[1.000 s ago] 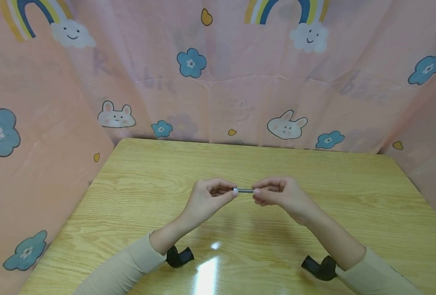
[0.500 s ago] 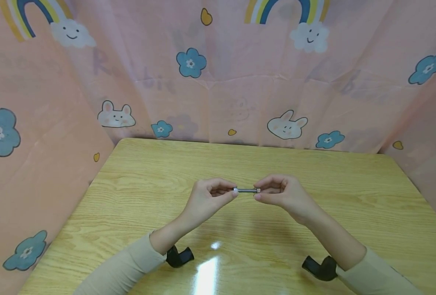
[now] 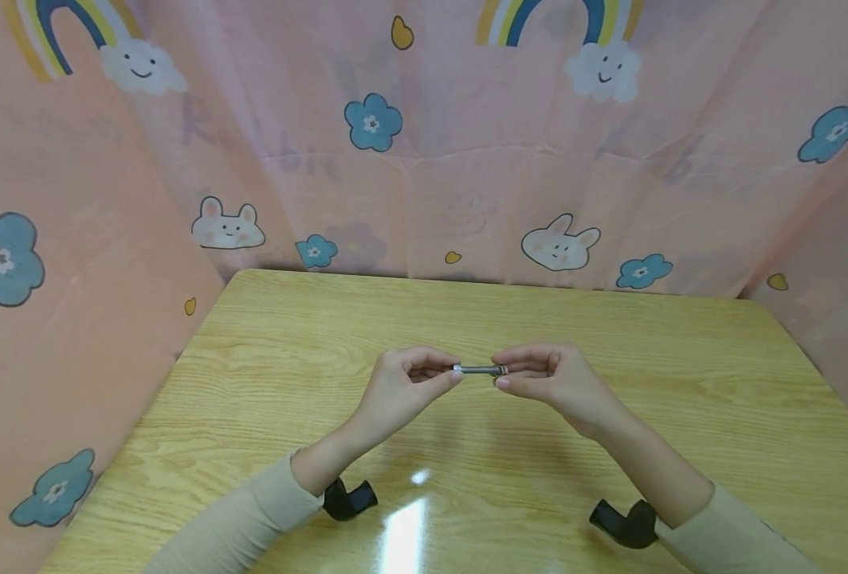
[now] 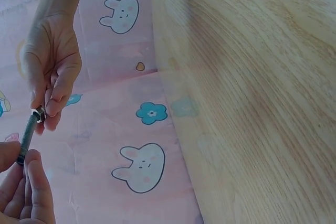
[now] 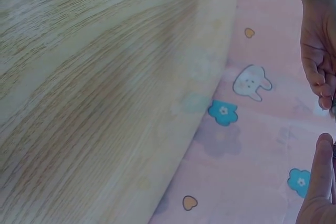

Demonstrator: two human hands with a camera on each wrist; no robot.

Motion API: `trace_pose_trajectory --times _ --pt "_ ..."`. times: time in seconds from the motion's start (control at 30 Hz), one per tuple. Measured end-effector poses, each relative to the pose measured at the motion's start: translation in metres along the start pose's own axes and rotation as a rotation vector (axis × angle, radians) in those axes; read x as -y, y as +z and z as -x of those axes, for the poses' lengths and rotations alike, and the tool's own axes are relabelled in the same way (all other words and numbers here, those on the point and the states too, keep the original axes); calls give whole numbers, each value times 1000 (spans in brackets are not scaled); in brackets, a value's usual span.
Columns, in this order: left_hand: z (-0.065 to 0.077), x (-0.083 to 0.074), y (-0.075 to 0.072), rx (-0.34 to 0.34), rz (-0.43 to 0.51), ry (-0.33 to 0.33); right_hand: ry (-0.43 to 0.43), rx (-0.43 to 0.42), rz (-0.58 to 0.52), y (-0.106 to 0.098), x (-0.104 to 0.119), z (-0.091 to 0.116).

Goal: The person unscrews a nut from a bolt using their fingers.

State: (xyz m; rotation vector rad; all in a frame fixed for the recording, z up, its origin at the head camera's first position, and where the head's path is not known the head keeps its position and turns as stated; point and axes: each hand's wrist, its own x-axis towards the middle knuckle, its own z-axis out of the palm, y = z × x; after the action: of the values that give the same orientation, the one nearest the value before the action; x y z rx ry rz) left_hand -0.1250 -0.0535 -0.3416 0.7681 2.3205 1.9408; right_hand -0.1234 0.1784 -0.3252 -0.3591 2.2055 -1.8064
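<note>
A slim silver threaded bolt (image 3: 477,370) is held level above the table, roughly crosswise between the two hands. My left hand (image 3: 413,379) pinches its left end between thumb and fingertips, hiding part of that end. At the other end sits a small metal nut (image 4: 38,114), with the thumb and fingers of my right hand (image 3: 549,379) around it. The left wrist view shows the threads running between the two grips. In the right wrist view the bolt is mostly cut off at the frame's right edge.
The wood-grain table (image 3: 309,319) lies below both hands, with a bright light reflection near its front. A pink patterned cloth (image 3: 453,183) hangs behind and at both sides. Black wrist mounts (image 3: 352,501) stick out near the cream sleeves (image 3: 252,510).
My right thumb has moved down off the bolt's right end, uncovering the nut, and the right fingers have shifted around it. The left hand and the bolt stay in place.
</note>
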Motion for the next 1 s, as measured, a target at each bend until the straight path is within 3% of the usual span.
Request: trace_pose_trajectory --times 0.4,1.0 --pt "2 6 1 -13 -25 19 -10 41 -8 -1 -10 -2" --pt "-1 19 -5 -31 -81 -21 32 -34 -20 -15 -24 1"
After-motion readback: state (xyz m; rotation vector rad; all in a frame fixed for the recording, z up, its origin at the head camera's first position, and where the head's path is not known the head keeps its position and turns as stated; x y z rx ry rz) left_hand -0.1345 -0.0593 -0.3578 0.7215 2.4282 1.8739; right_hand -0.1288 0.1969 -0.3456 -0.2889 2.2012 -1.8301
